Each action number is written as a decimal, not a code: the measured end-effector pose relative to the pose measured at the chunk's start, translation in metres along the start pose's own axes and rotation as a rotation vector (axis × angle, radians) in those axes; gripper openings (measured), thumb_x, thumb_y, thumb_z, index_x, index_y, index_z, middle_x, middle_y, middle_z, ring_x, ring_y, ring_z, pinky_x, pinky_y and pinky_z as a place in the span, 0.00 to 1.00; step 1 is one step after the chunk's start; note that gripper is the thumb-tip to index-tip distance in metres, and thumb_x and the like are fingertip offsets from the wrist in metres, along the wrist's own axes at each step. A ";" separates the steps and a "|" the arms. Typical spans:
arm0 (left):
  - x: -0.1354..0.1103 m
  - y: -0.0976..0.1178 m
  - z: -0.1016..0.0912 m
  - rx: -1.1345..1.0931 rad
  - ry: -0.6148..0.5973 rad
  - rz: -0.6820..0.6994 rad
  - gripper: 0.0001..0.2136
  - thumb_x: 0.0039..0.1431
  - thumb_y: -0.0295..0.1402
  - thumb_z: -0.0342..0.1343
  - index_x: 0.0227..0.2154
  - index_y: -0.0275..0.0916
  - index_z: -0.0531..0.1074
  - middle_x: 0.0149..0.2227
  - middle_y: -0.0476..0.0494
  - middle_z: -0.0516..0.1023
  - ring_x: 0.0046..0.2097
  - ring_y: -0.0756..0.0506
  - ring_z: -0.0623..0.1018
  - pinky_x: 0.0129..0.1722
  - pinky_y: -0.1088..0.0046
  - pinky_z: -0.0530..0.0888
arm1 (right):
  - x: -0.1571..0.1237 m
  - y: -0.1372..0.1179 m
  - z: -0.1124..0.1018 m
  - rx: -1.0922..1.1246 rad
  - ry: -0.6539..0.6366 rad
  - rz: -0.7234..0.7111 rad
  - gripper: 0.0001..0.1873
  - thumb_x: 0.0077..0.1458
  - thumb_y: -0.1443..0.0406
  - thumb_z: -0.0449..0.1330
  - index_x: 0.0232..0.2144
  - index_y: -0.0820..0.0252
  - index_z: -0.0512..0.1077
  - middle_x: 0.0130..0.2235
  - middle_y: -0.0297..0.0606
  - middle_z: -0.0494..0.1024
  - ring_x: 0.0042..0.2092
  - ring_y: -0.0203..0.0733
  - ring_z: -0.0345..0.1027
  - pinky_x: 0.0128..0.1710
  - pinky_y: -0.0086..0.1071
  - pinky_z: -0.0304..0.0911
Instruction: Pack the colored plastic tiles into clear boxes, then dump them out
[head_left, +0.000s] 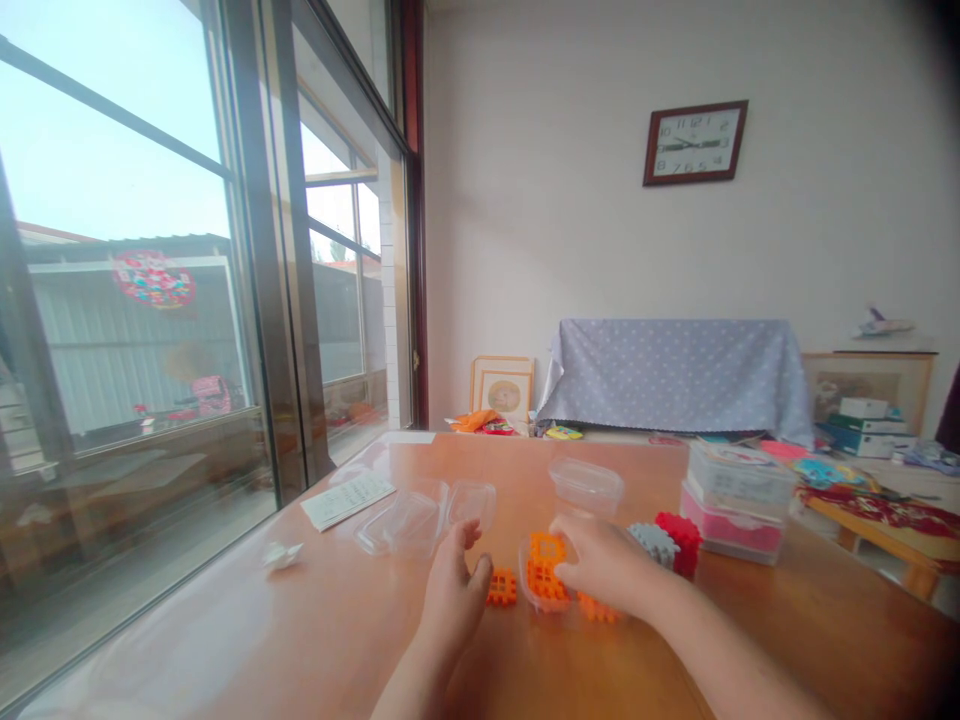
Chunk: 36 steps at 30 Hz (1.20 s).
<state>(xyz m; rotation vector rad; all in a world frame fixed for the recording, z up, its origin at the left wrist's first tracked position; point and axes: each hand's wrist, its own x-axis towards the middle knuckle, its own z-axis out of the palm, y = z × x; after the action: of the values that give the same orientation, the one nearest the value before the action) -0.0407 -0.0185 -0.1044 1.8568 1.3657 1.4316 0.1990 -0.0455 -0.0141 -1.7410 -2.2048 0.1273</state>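
Observation:
My right hand [596, 560] reaches over a small clear plastic container [526, 590], its thumb and fingers closed on an orange toothed plastic block [547, 547]. More orange blocks lie in that container under it. My left hand [456, 580] is held to the left, fingers apart and nothing in them. Just beyond its thumb a flat orange piece [501, 588] rests on the table. Another orange piece [598, 608] lies partly hidden beneath my right hand. Grey blocks [652, 543] and red blocks [679, 542] stand behind my right wrist.
Clear containers and lids [405, 520] lie at the left, and another clear container [586, 485] sits farther back. A stacked plastic box [739, 500] with pink contents stands at the right. A printed card [348, 499] and crumpled tissue [283, 555] lie near the window side of the wooden table [300, 640].

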 end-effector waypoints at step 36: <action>0.002 -0.004 -0.001 0.031 -0.040 0.078 0.21 0.59 0.33 0.58 0.55 0.42 0.68 0.55 0.38 0.76 0.56 0.39 0.75 0.55 0.60 0.69 | 0.002 -0.009 0.025 0.149 0.061 -0.103 0.23 0.56 0.64 0.58 0.54 0.50 0.74 0.52 0.40 0.78 0.53 0.46 0.71 0.54 0.35 0.59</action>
<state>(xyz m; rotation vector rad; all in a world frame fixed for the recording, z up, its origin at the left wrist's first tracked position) -0.0439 -0.0156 -0.1064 1.9677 1.3164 1.4111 0.1827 -0.0428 -0.0351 -1.5300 -2.1763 0.2059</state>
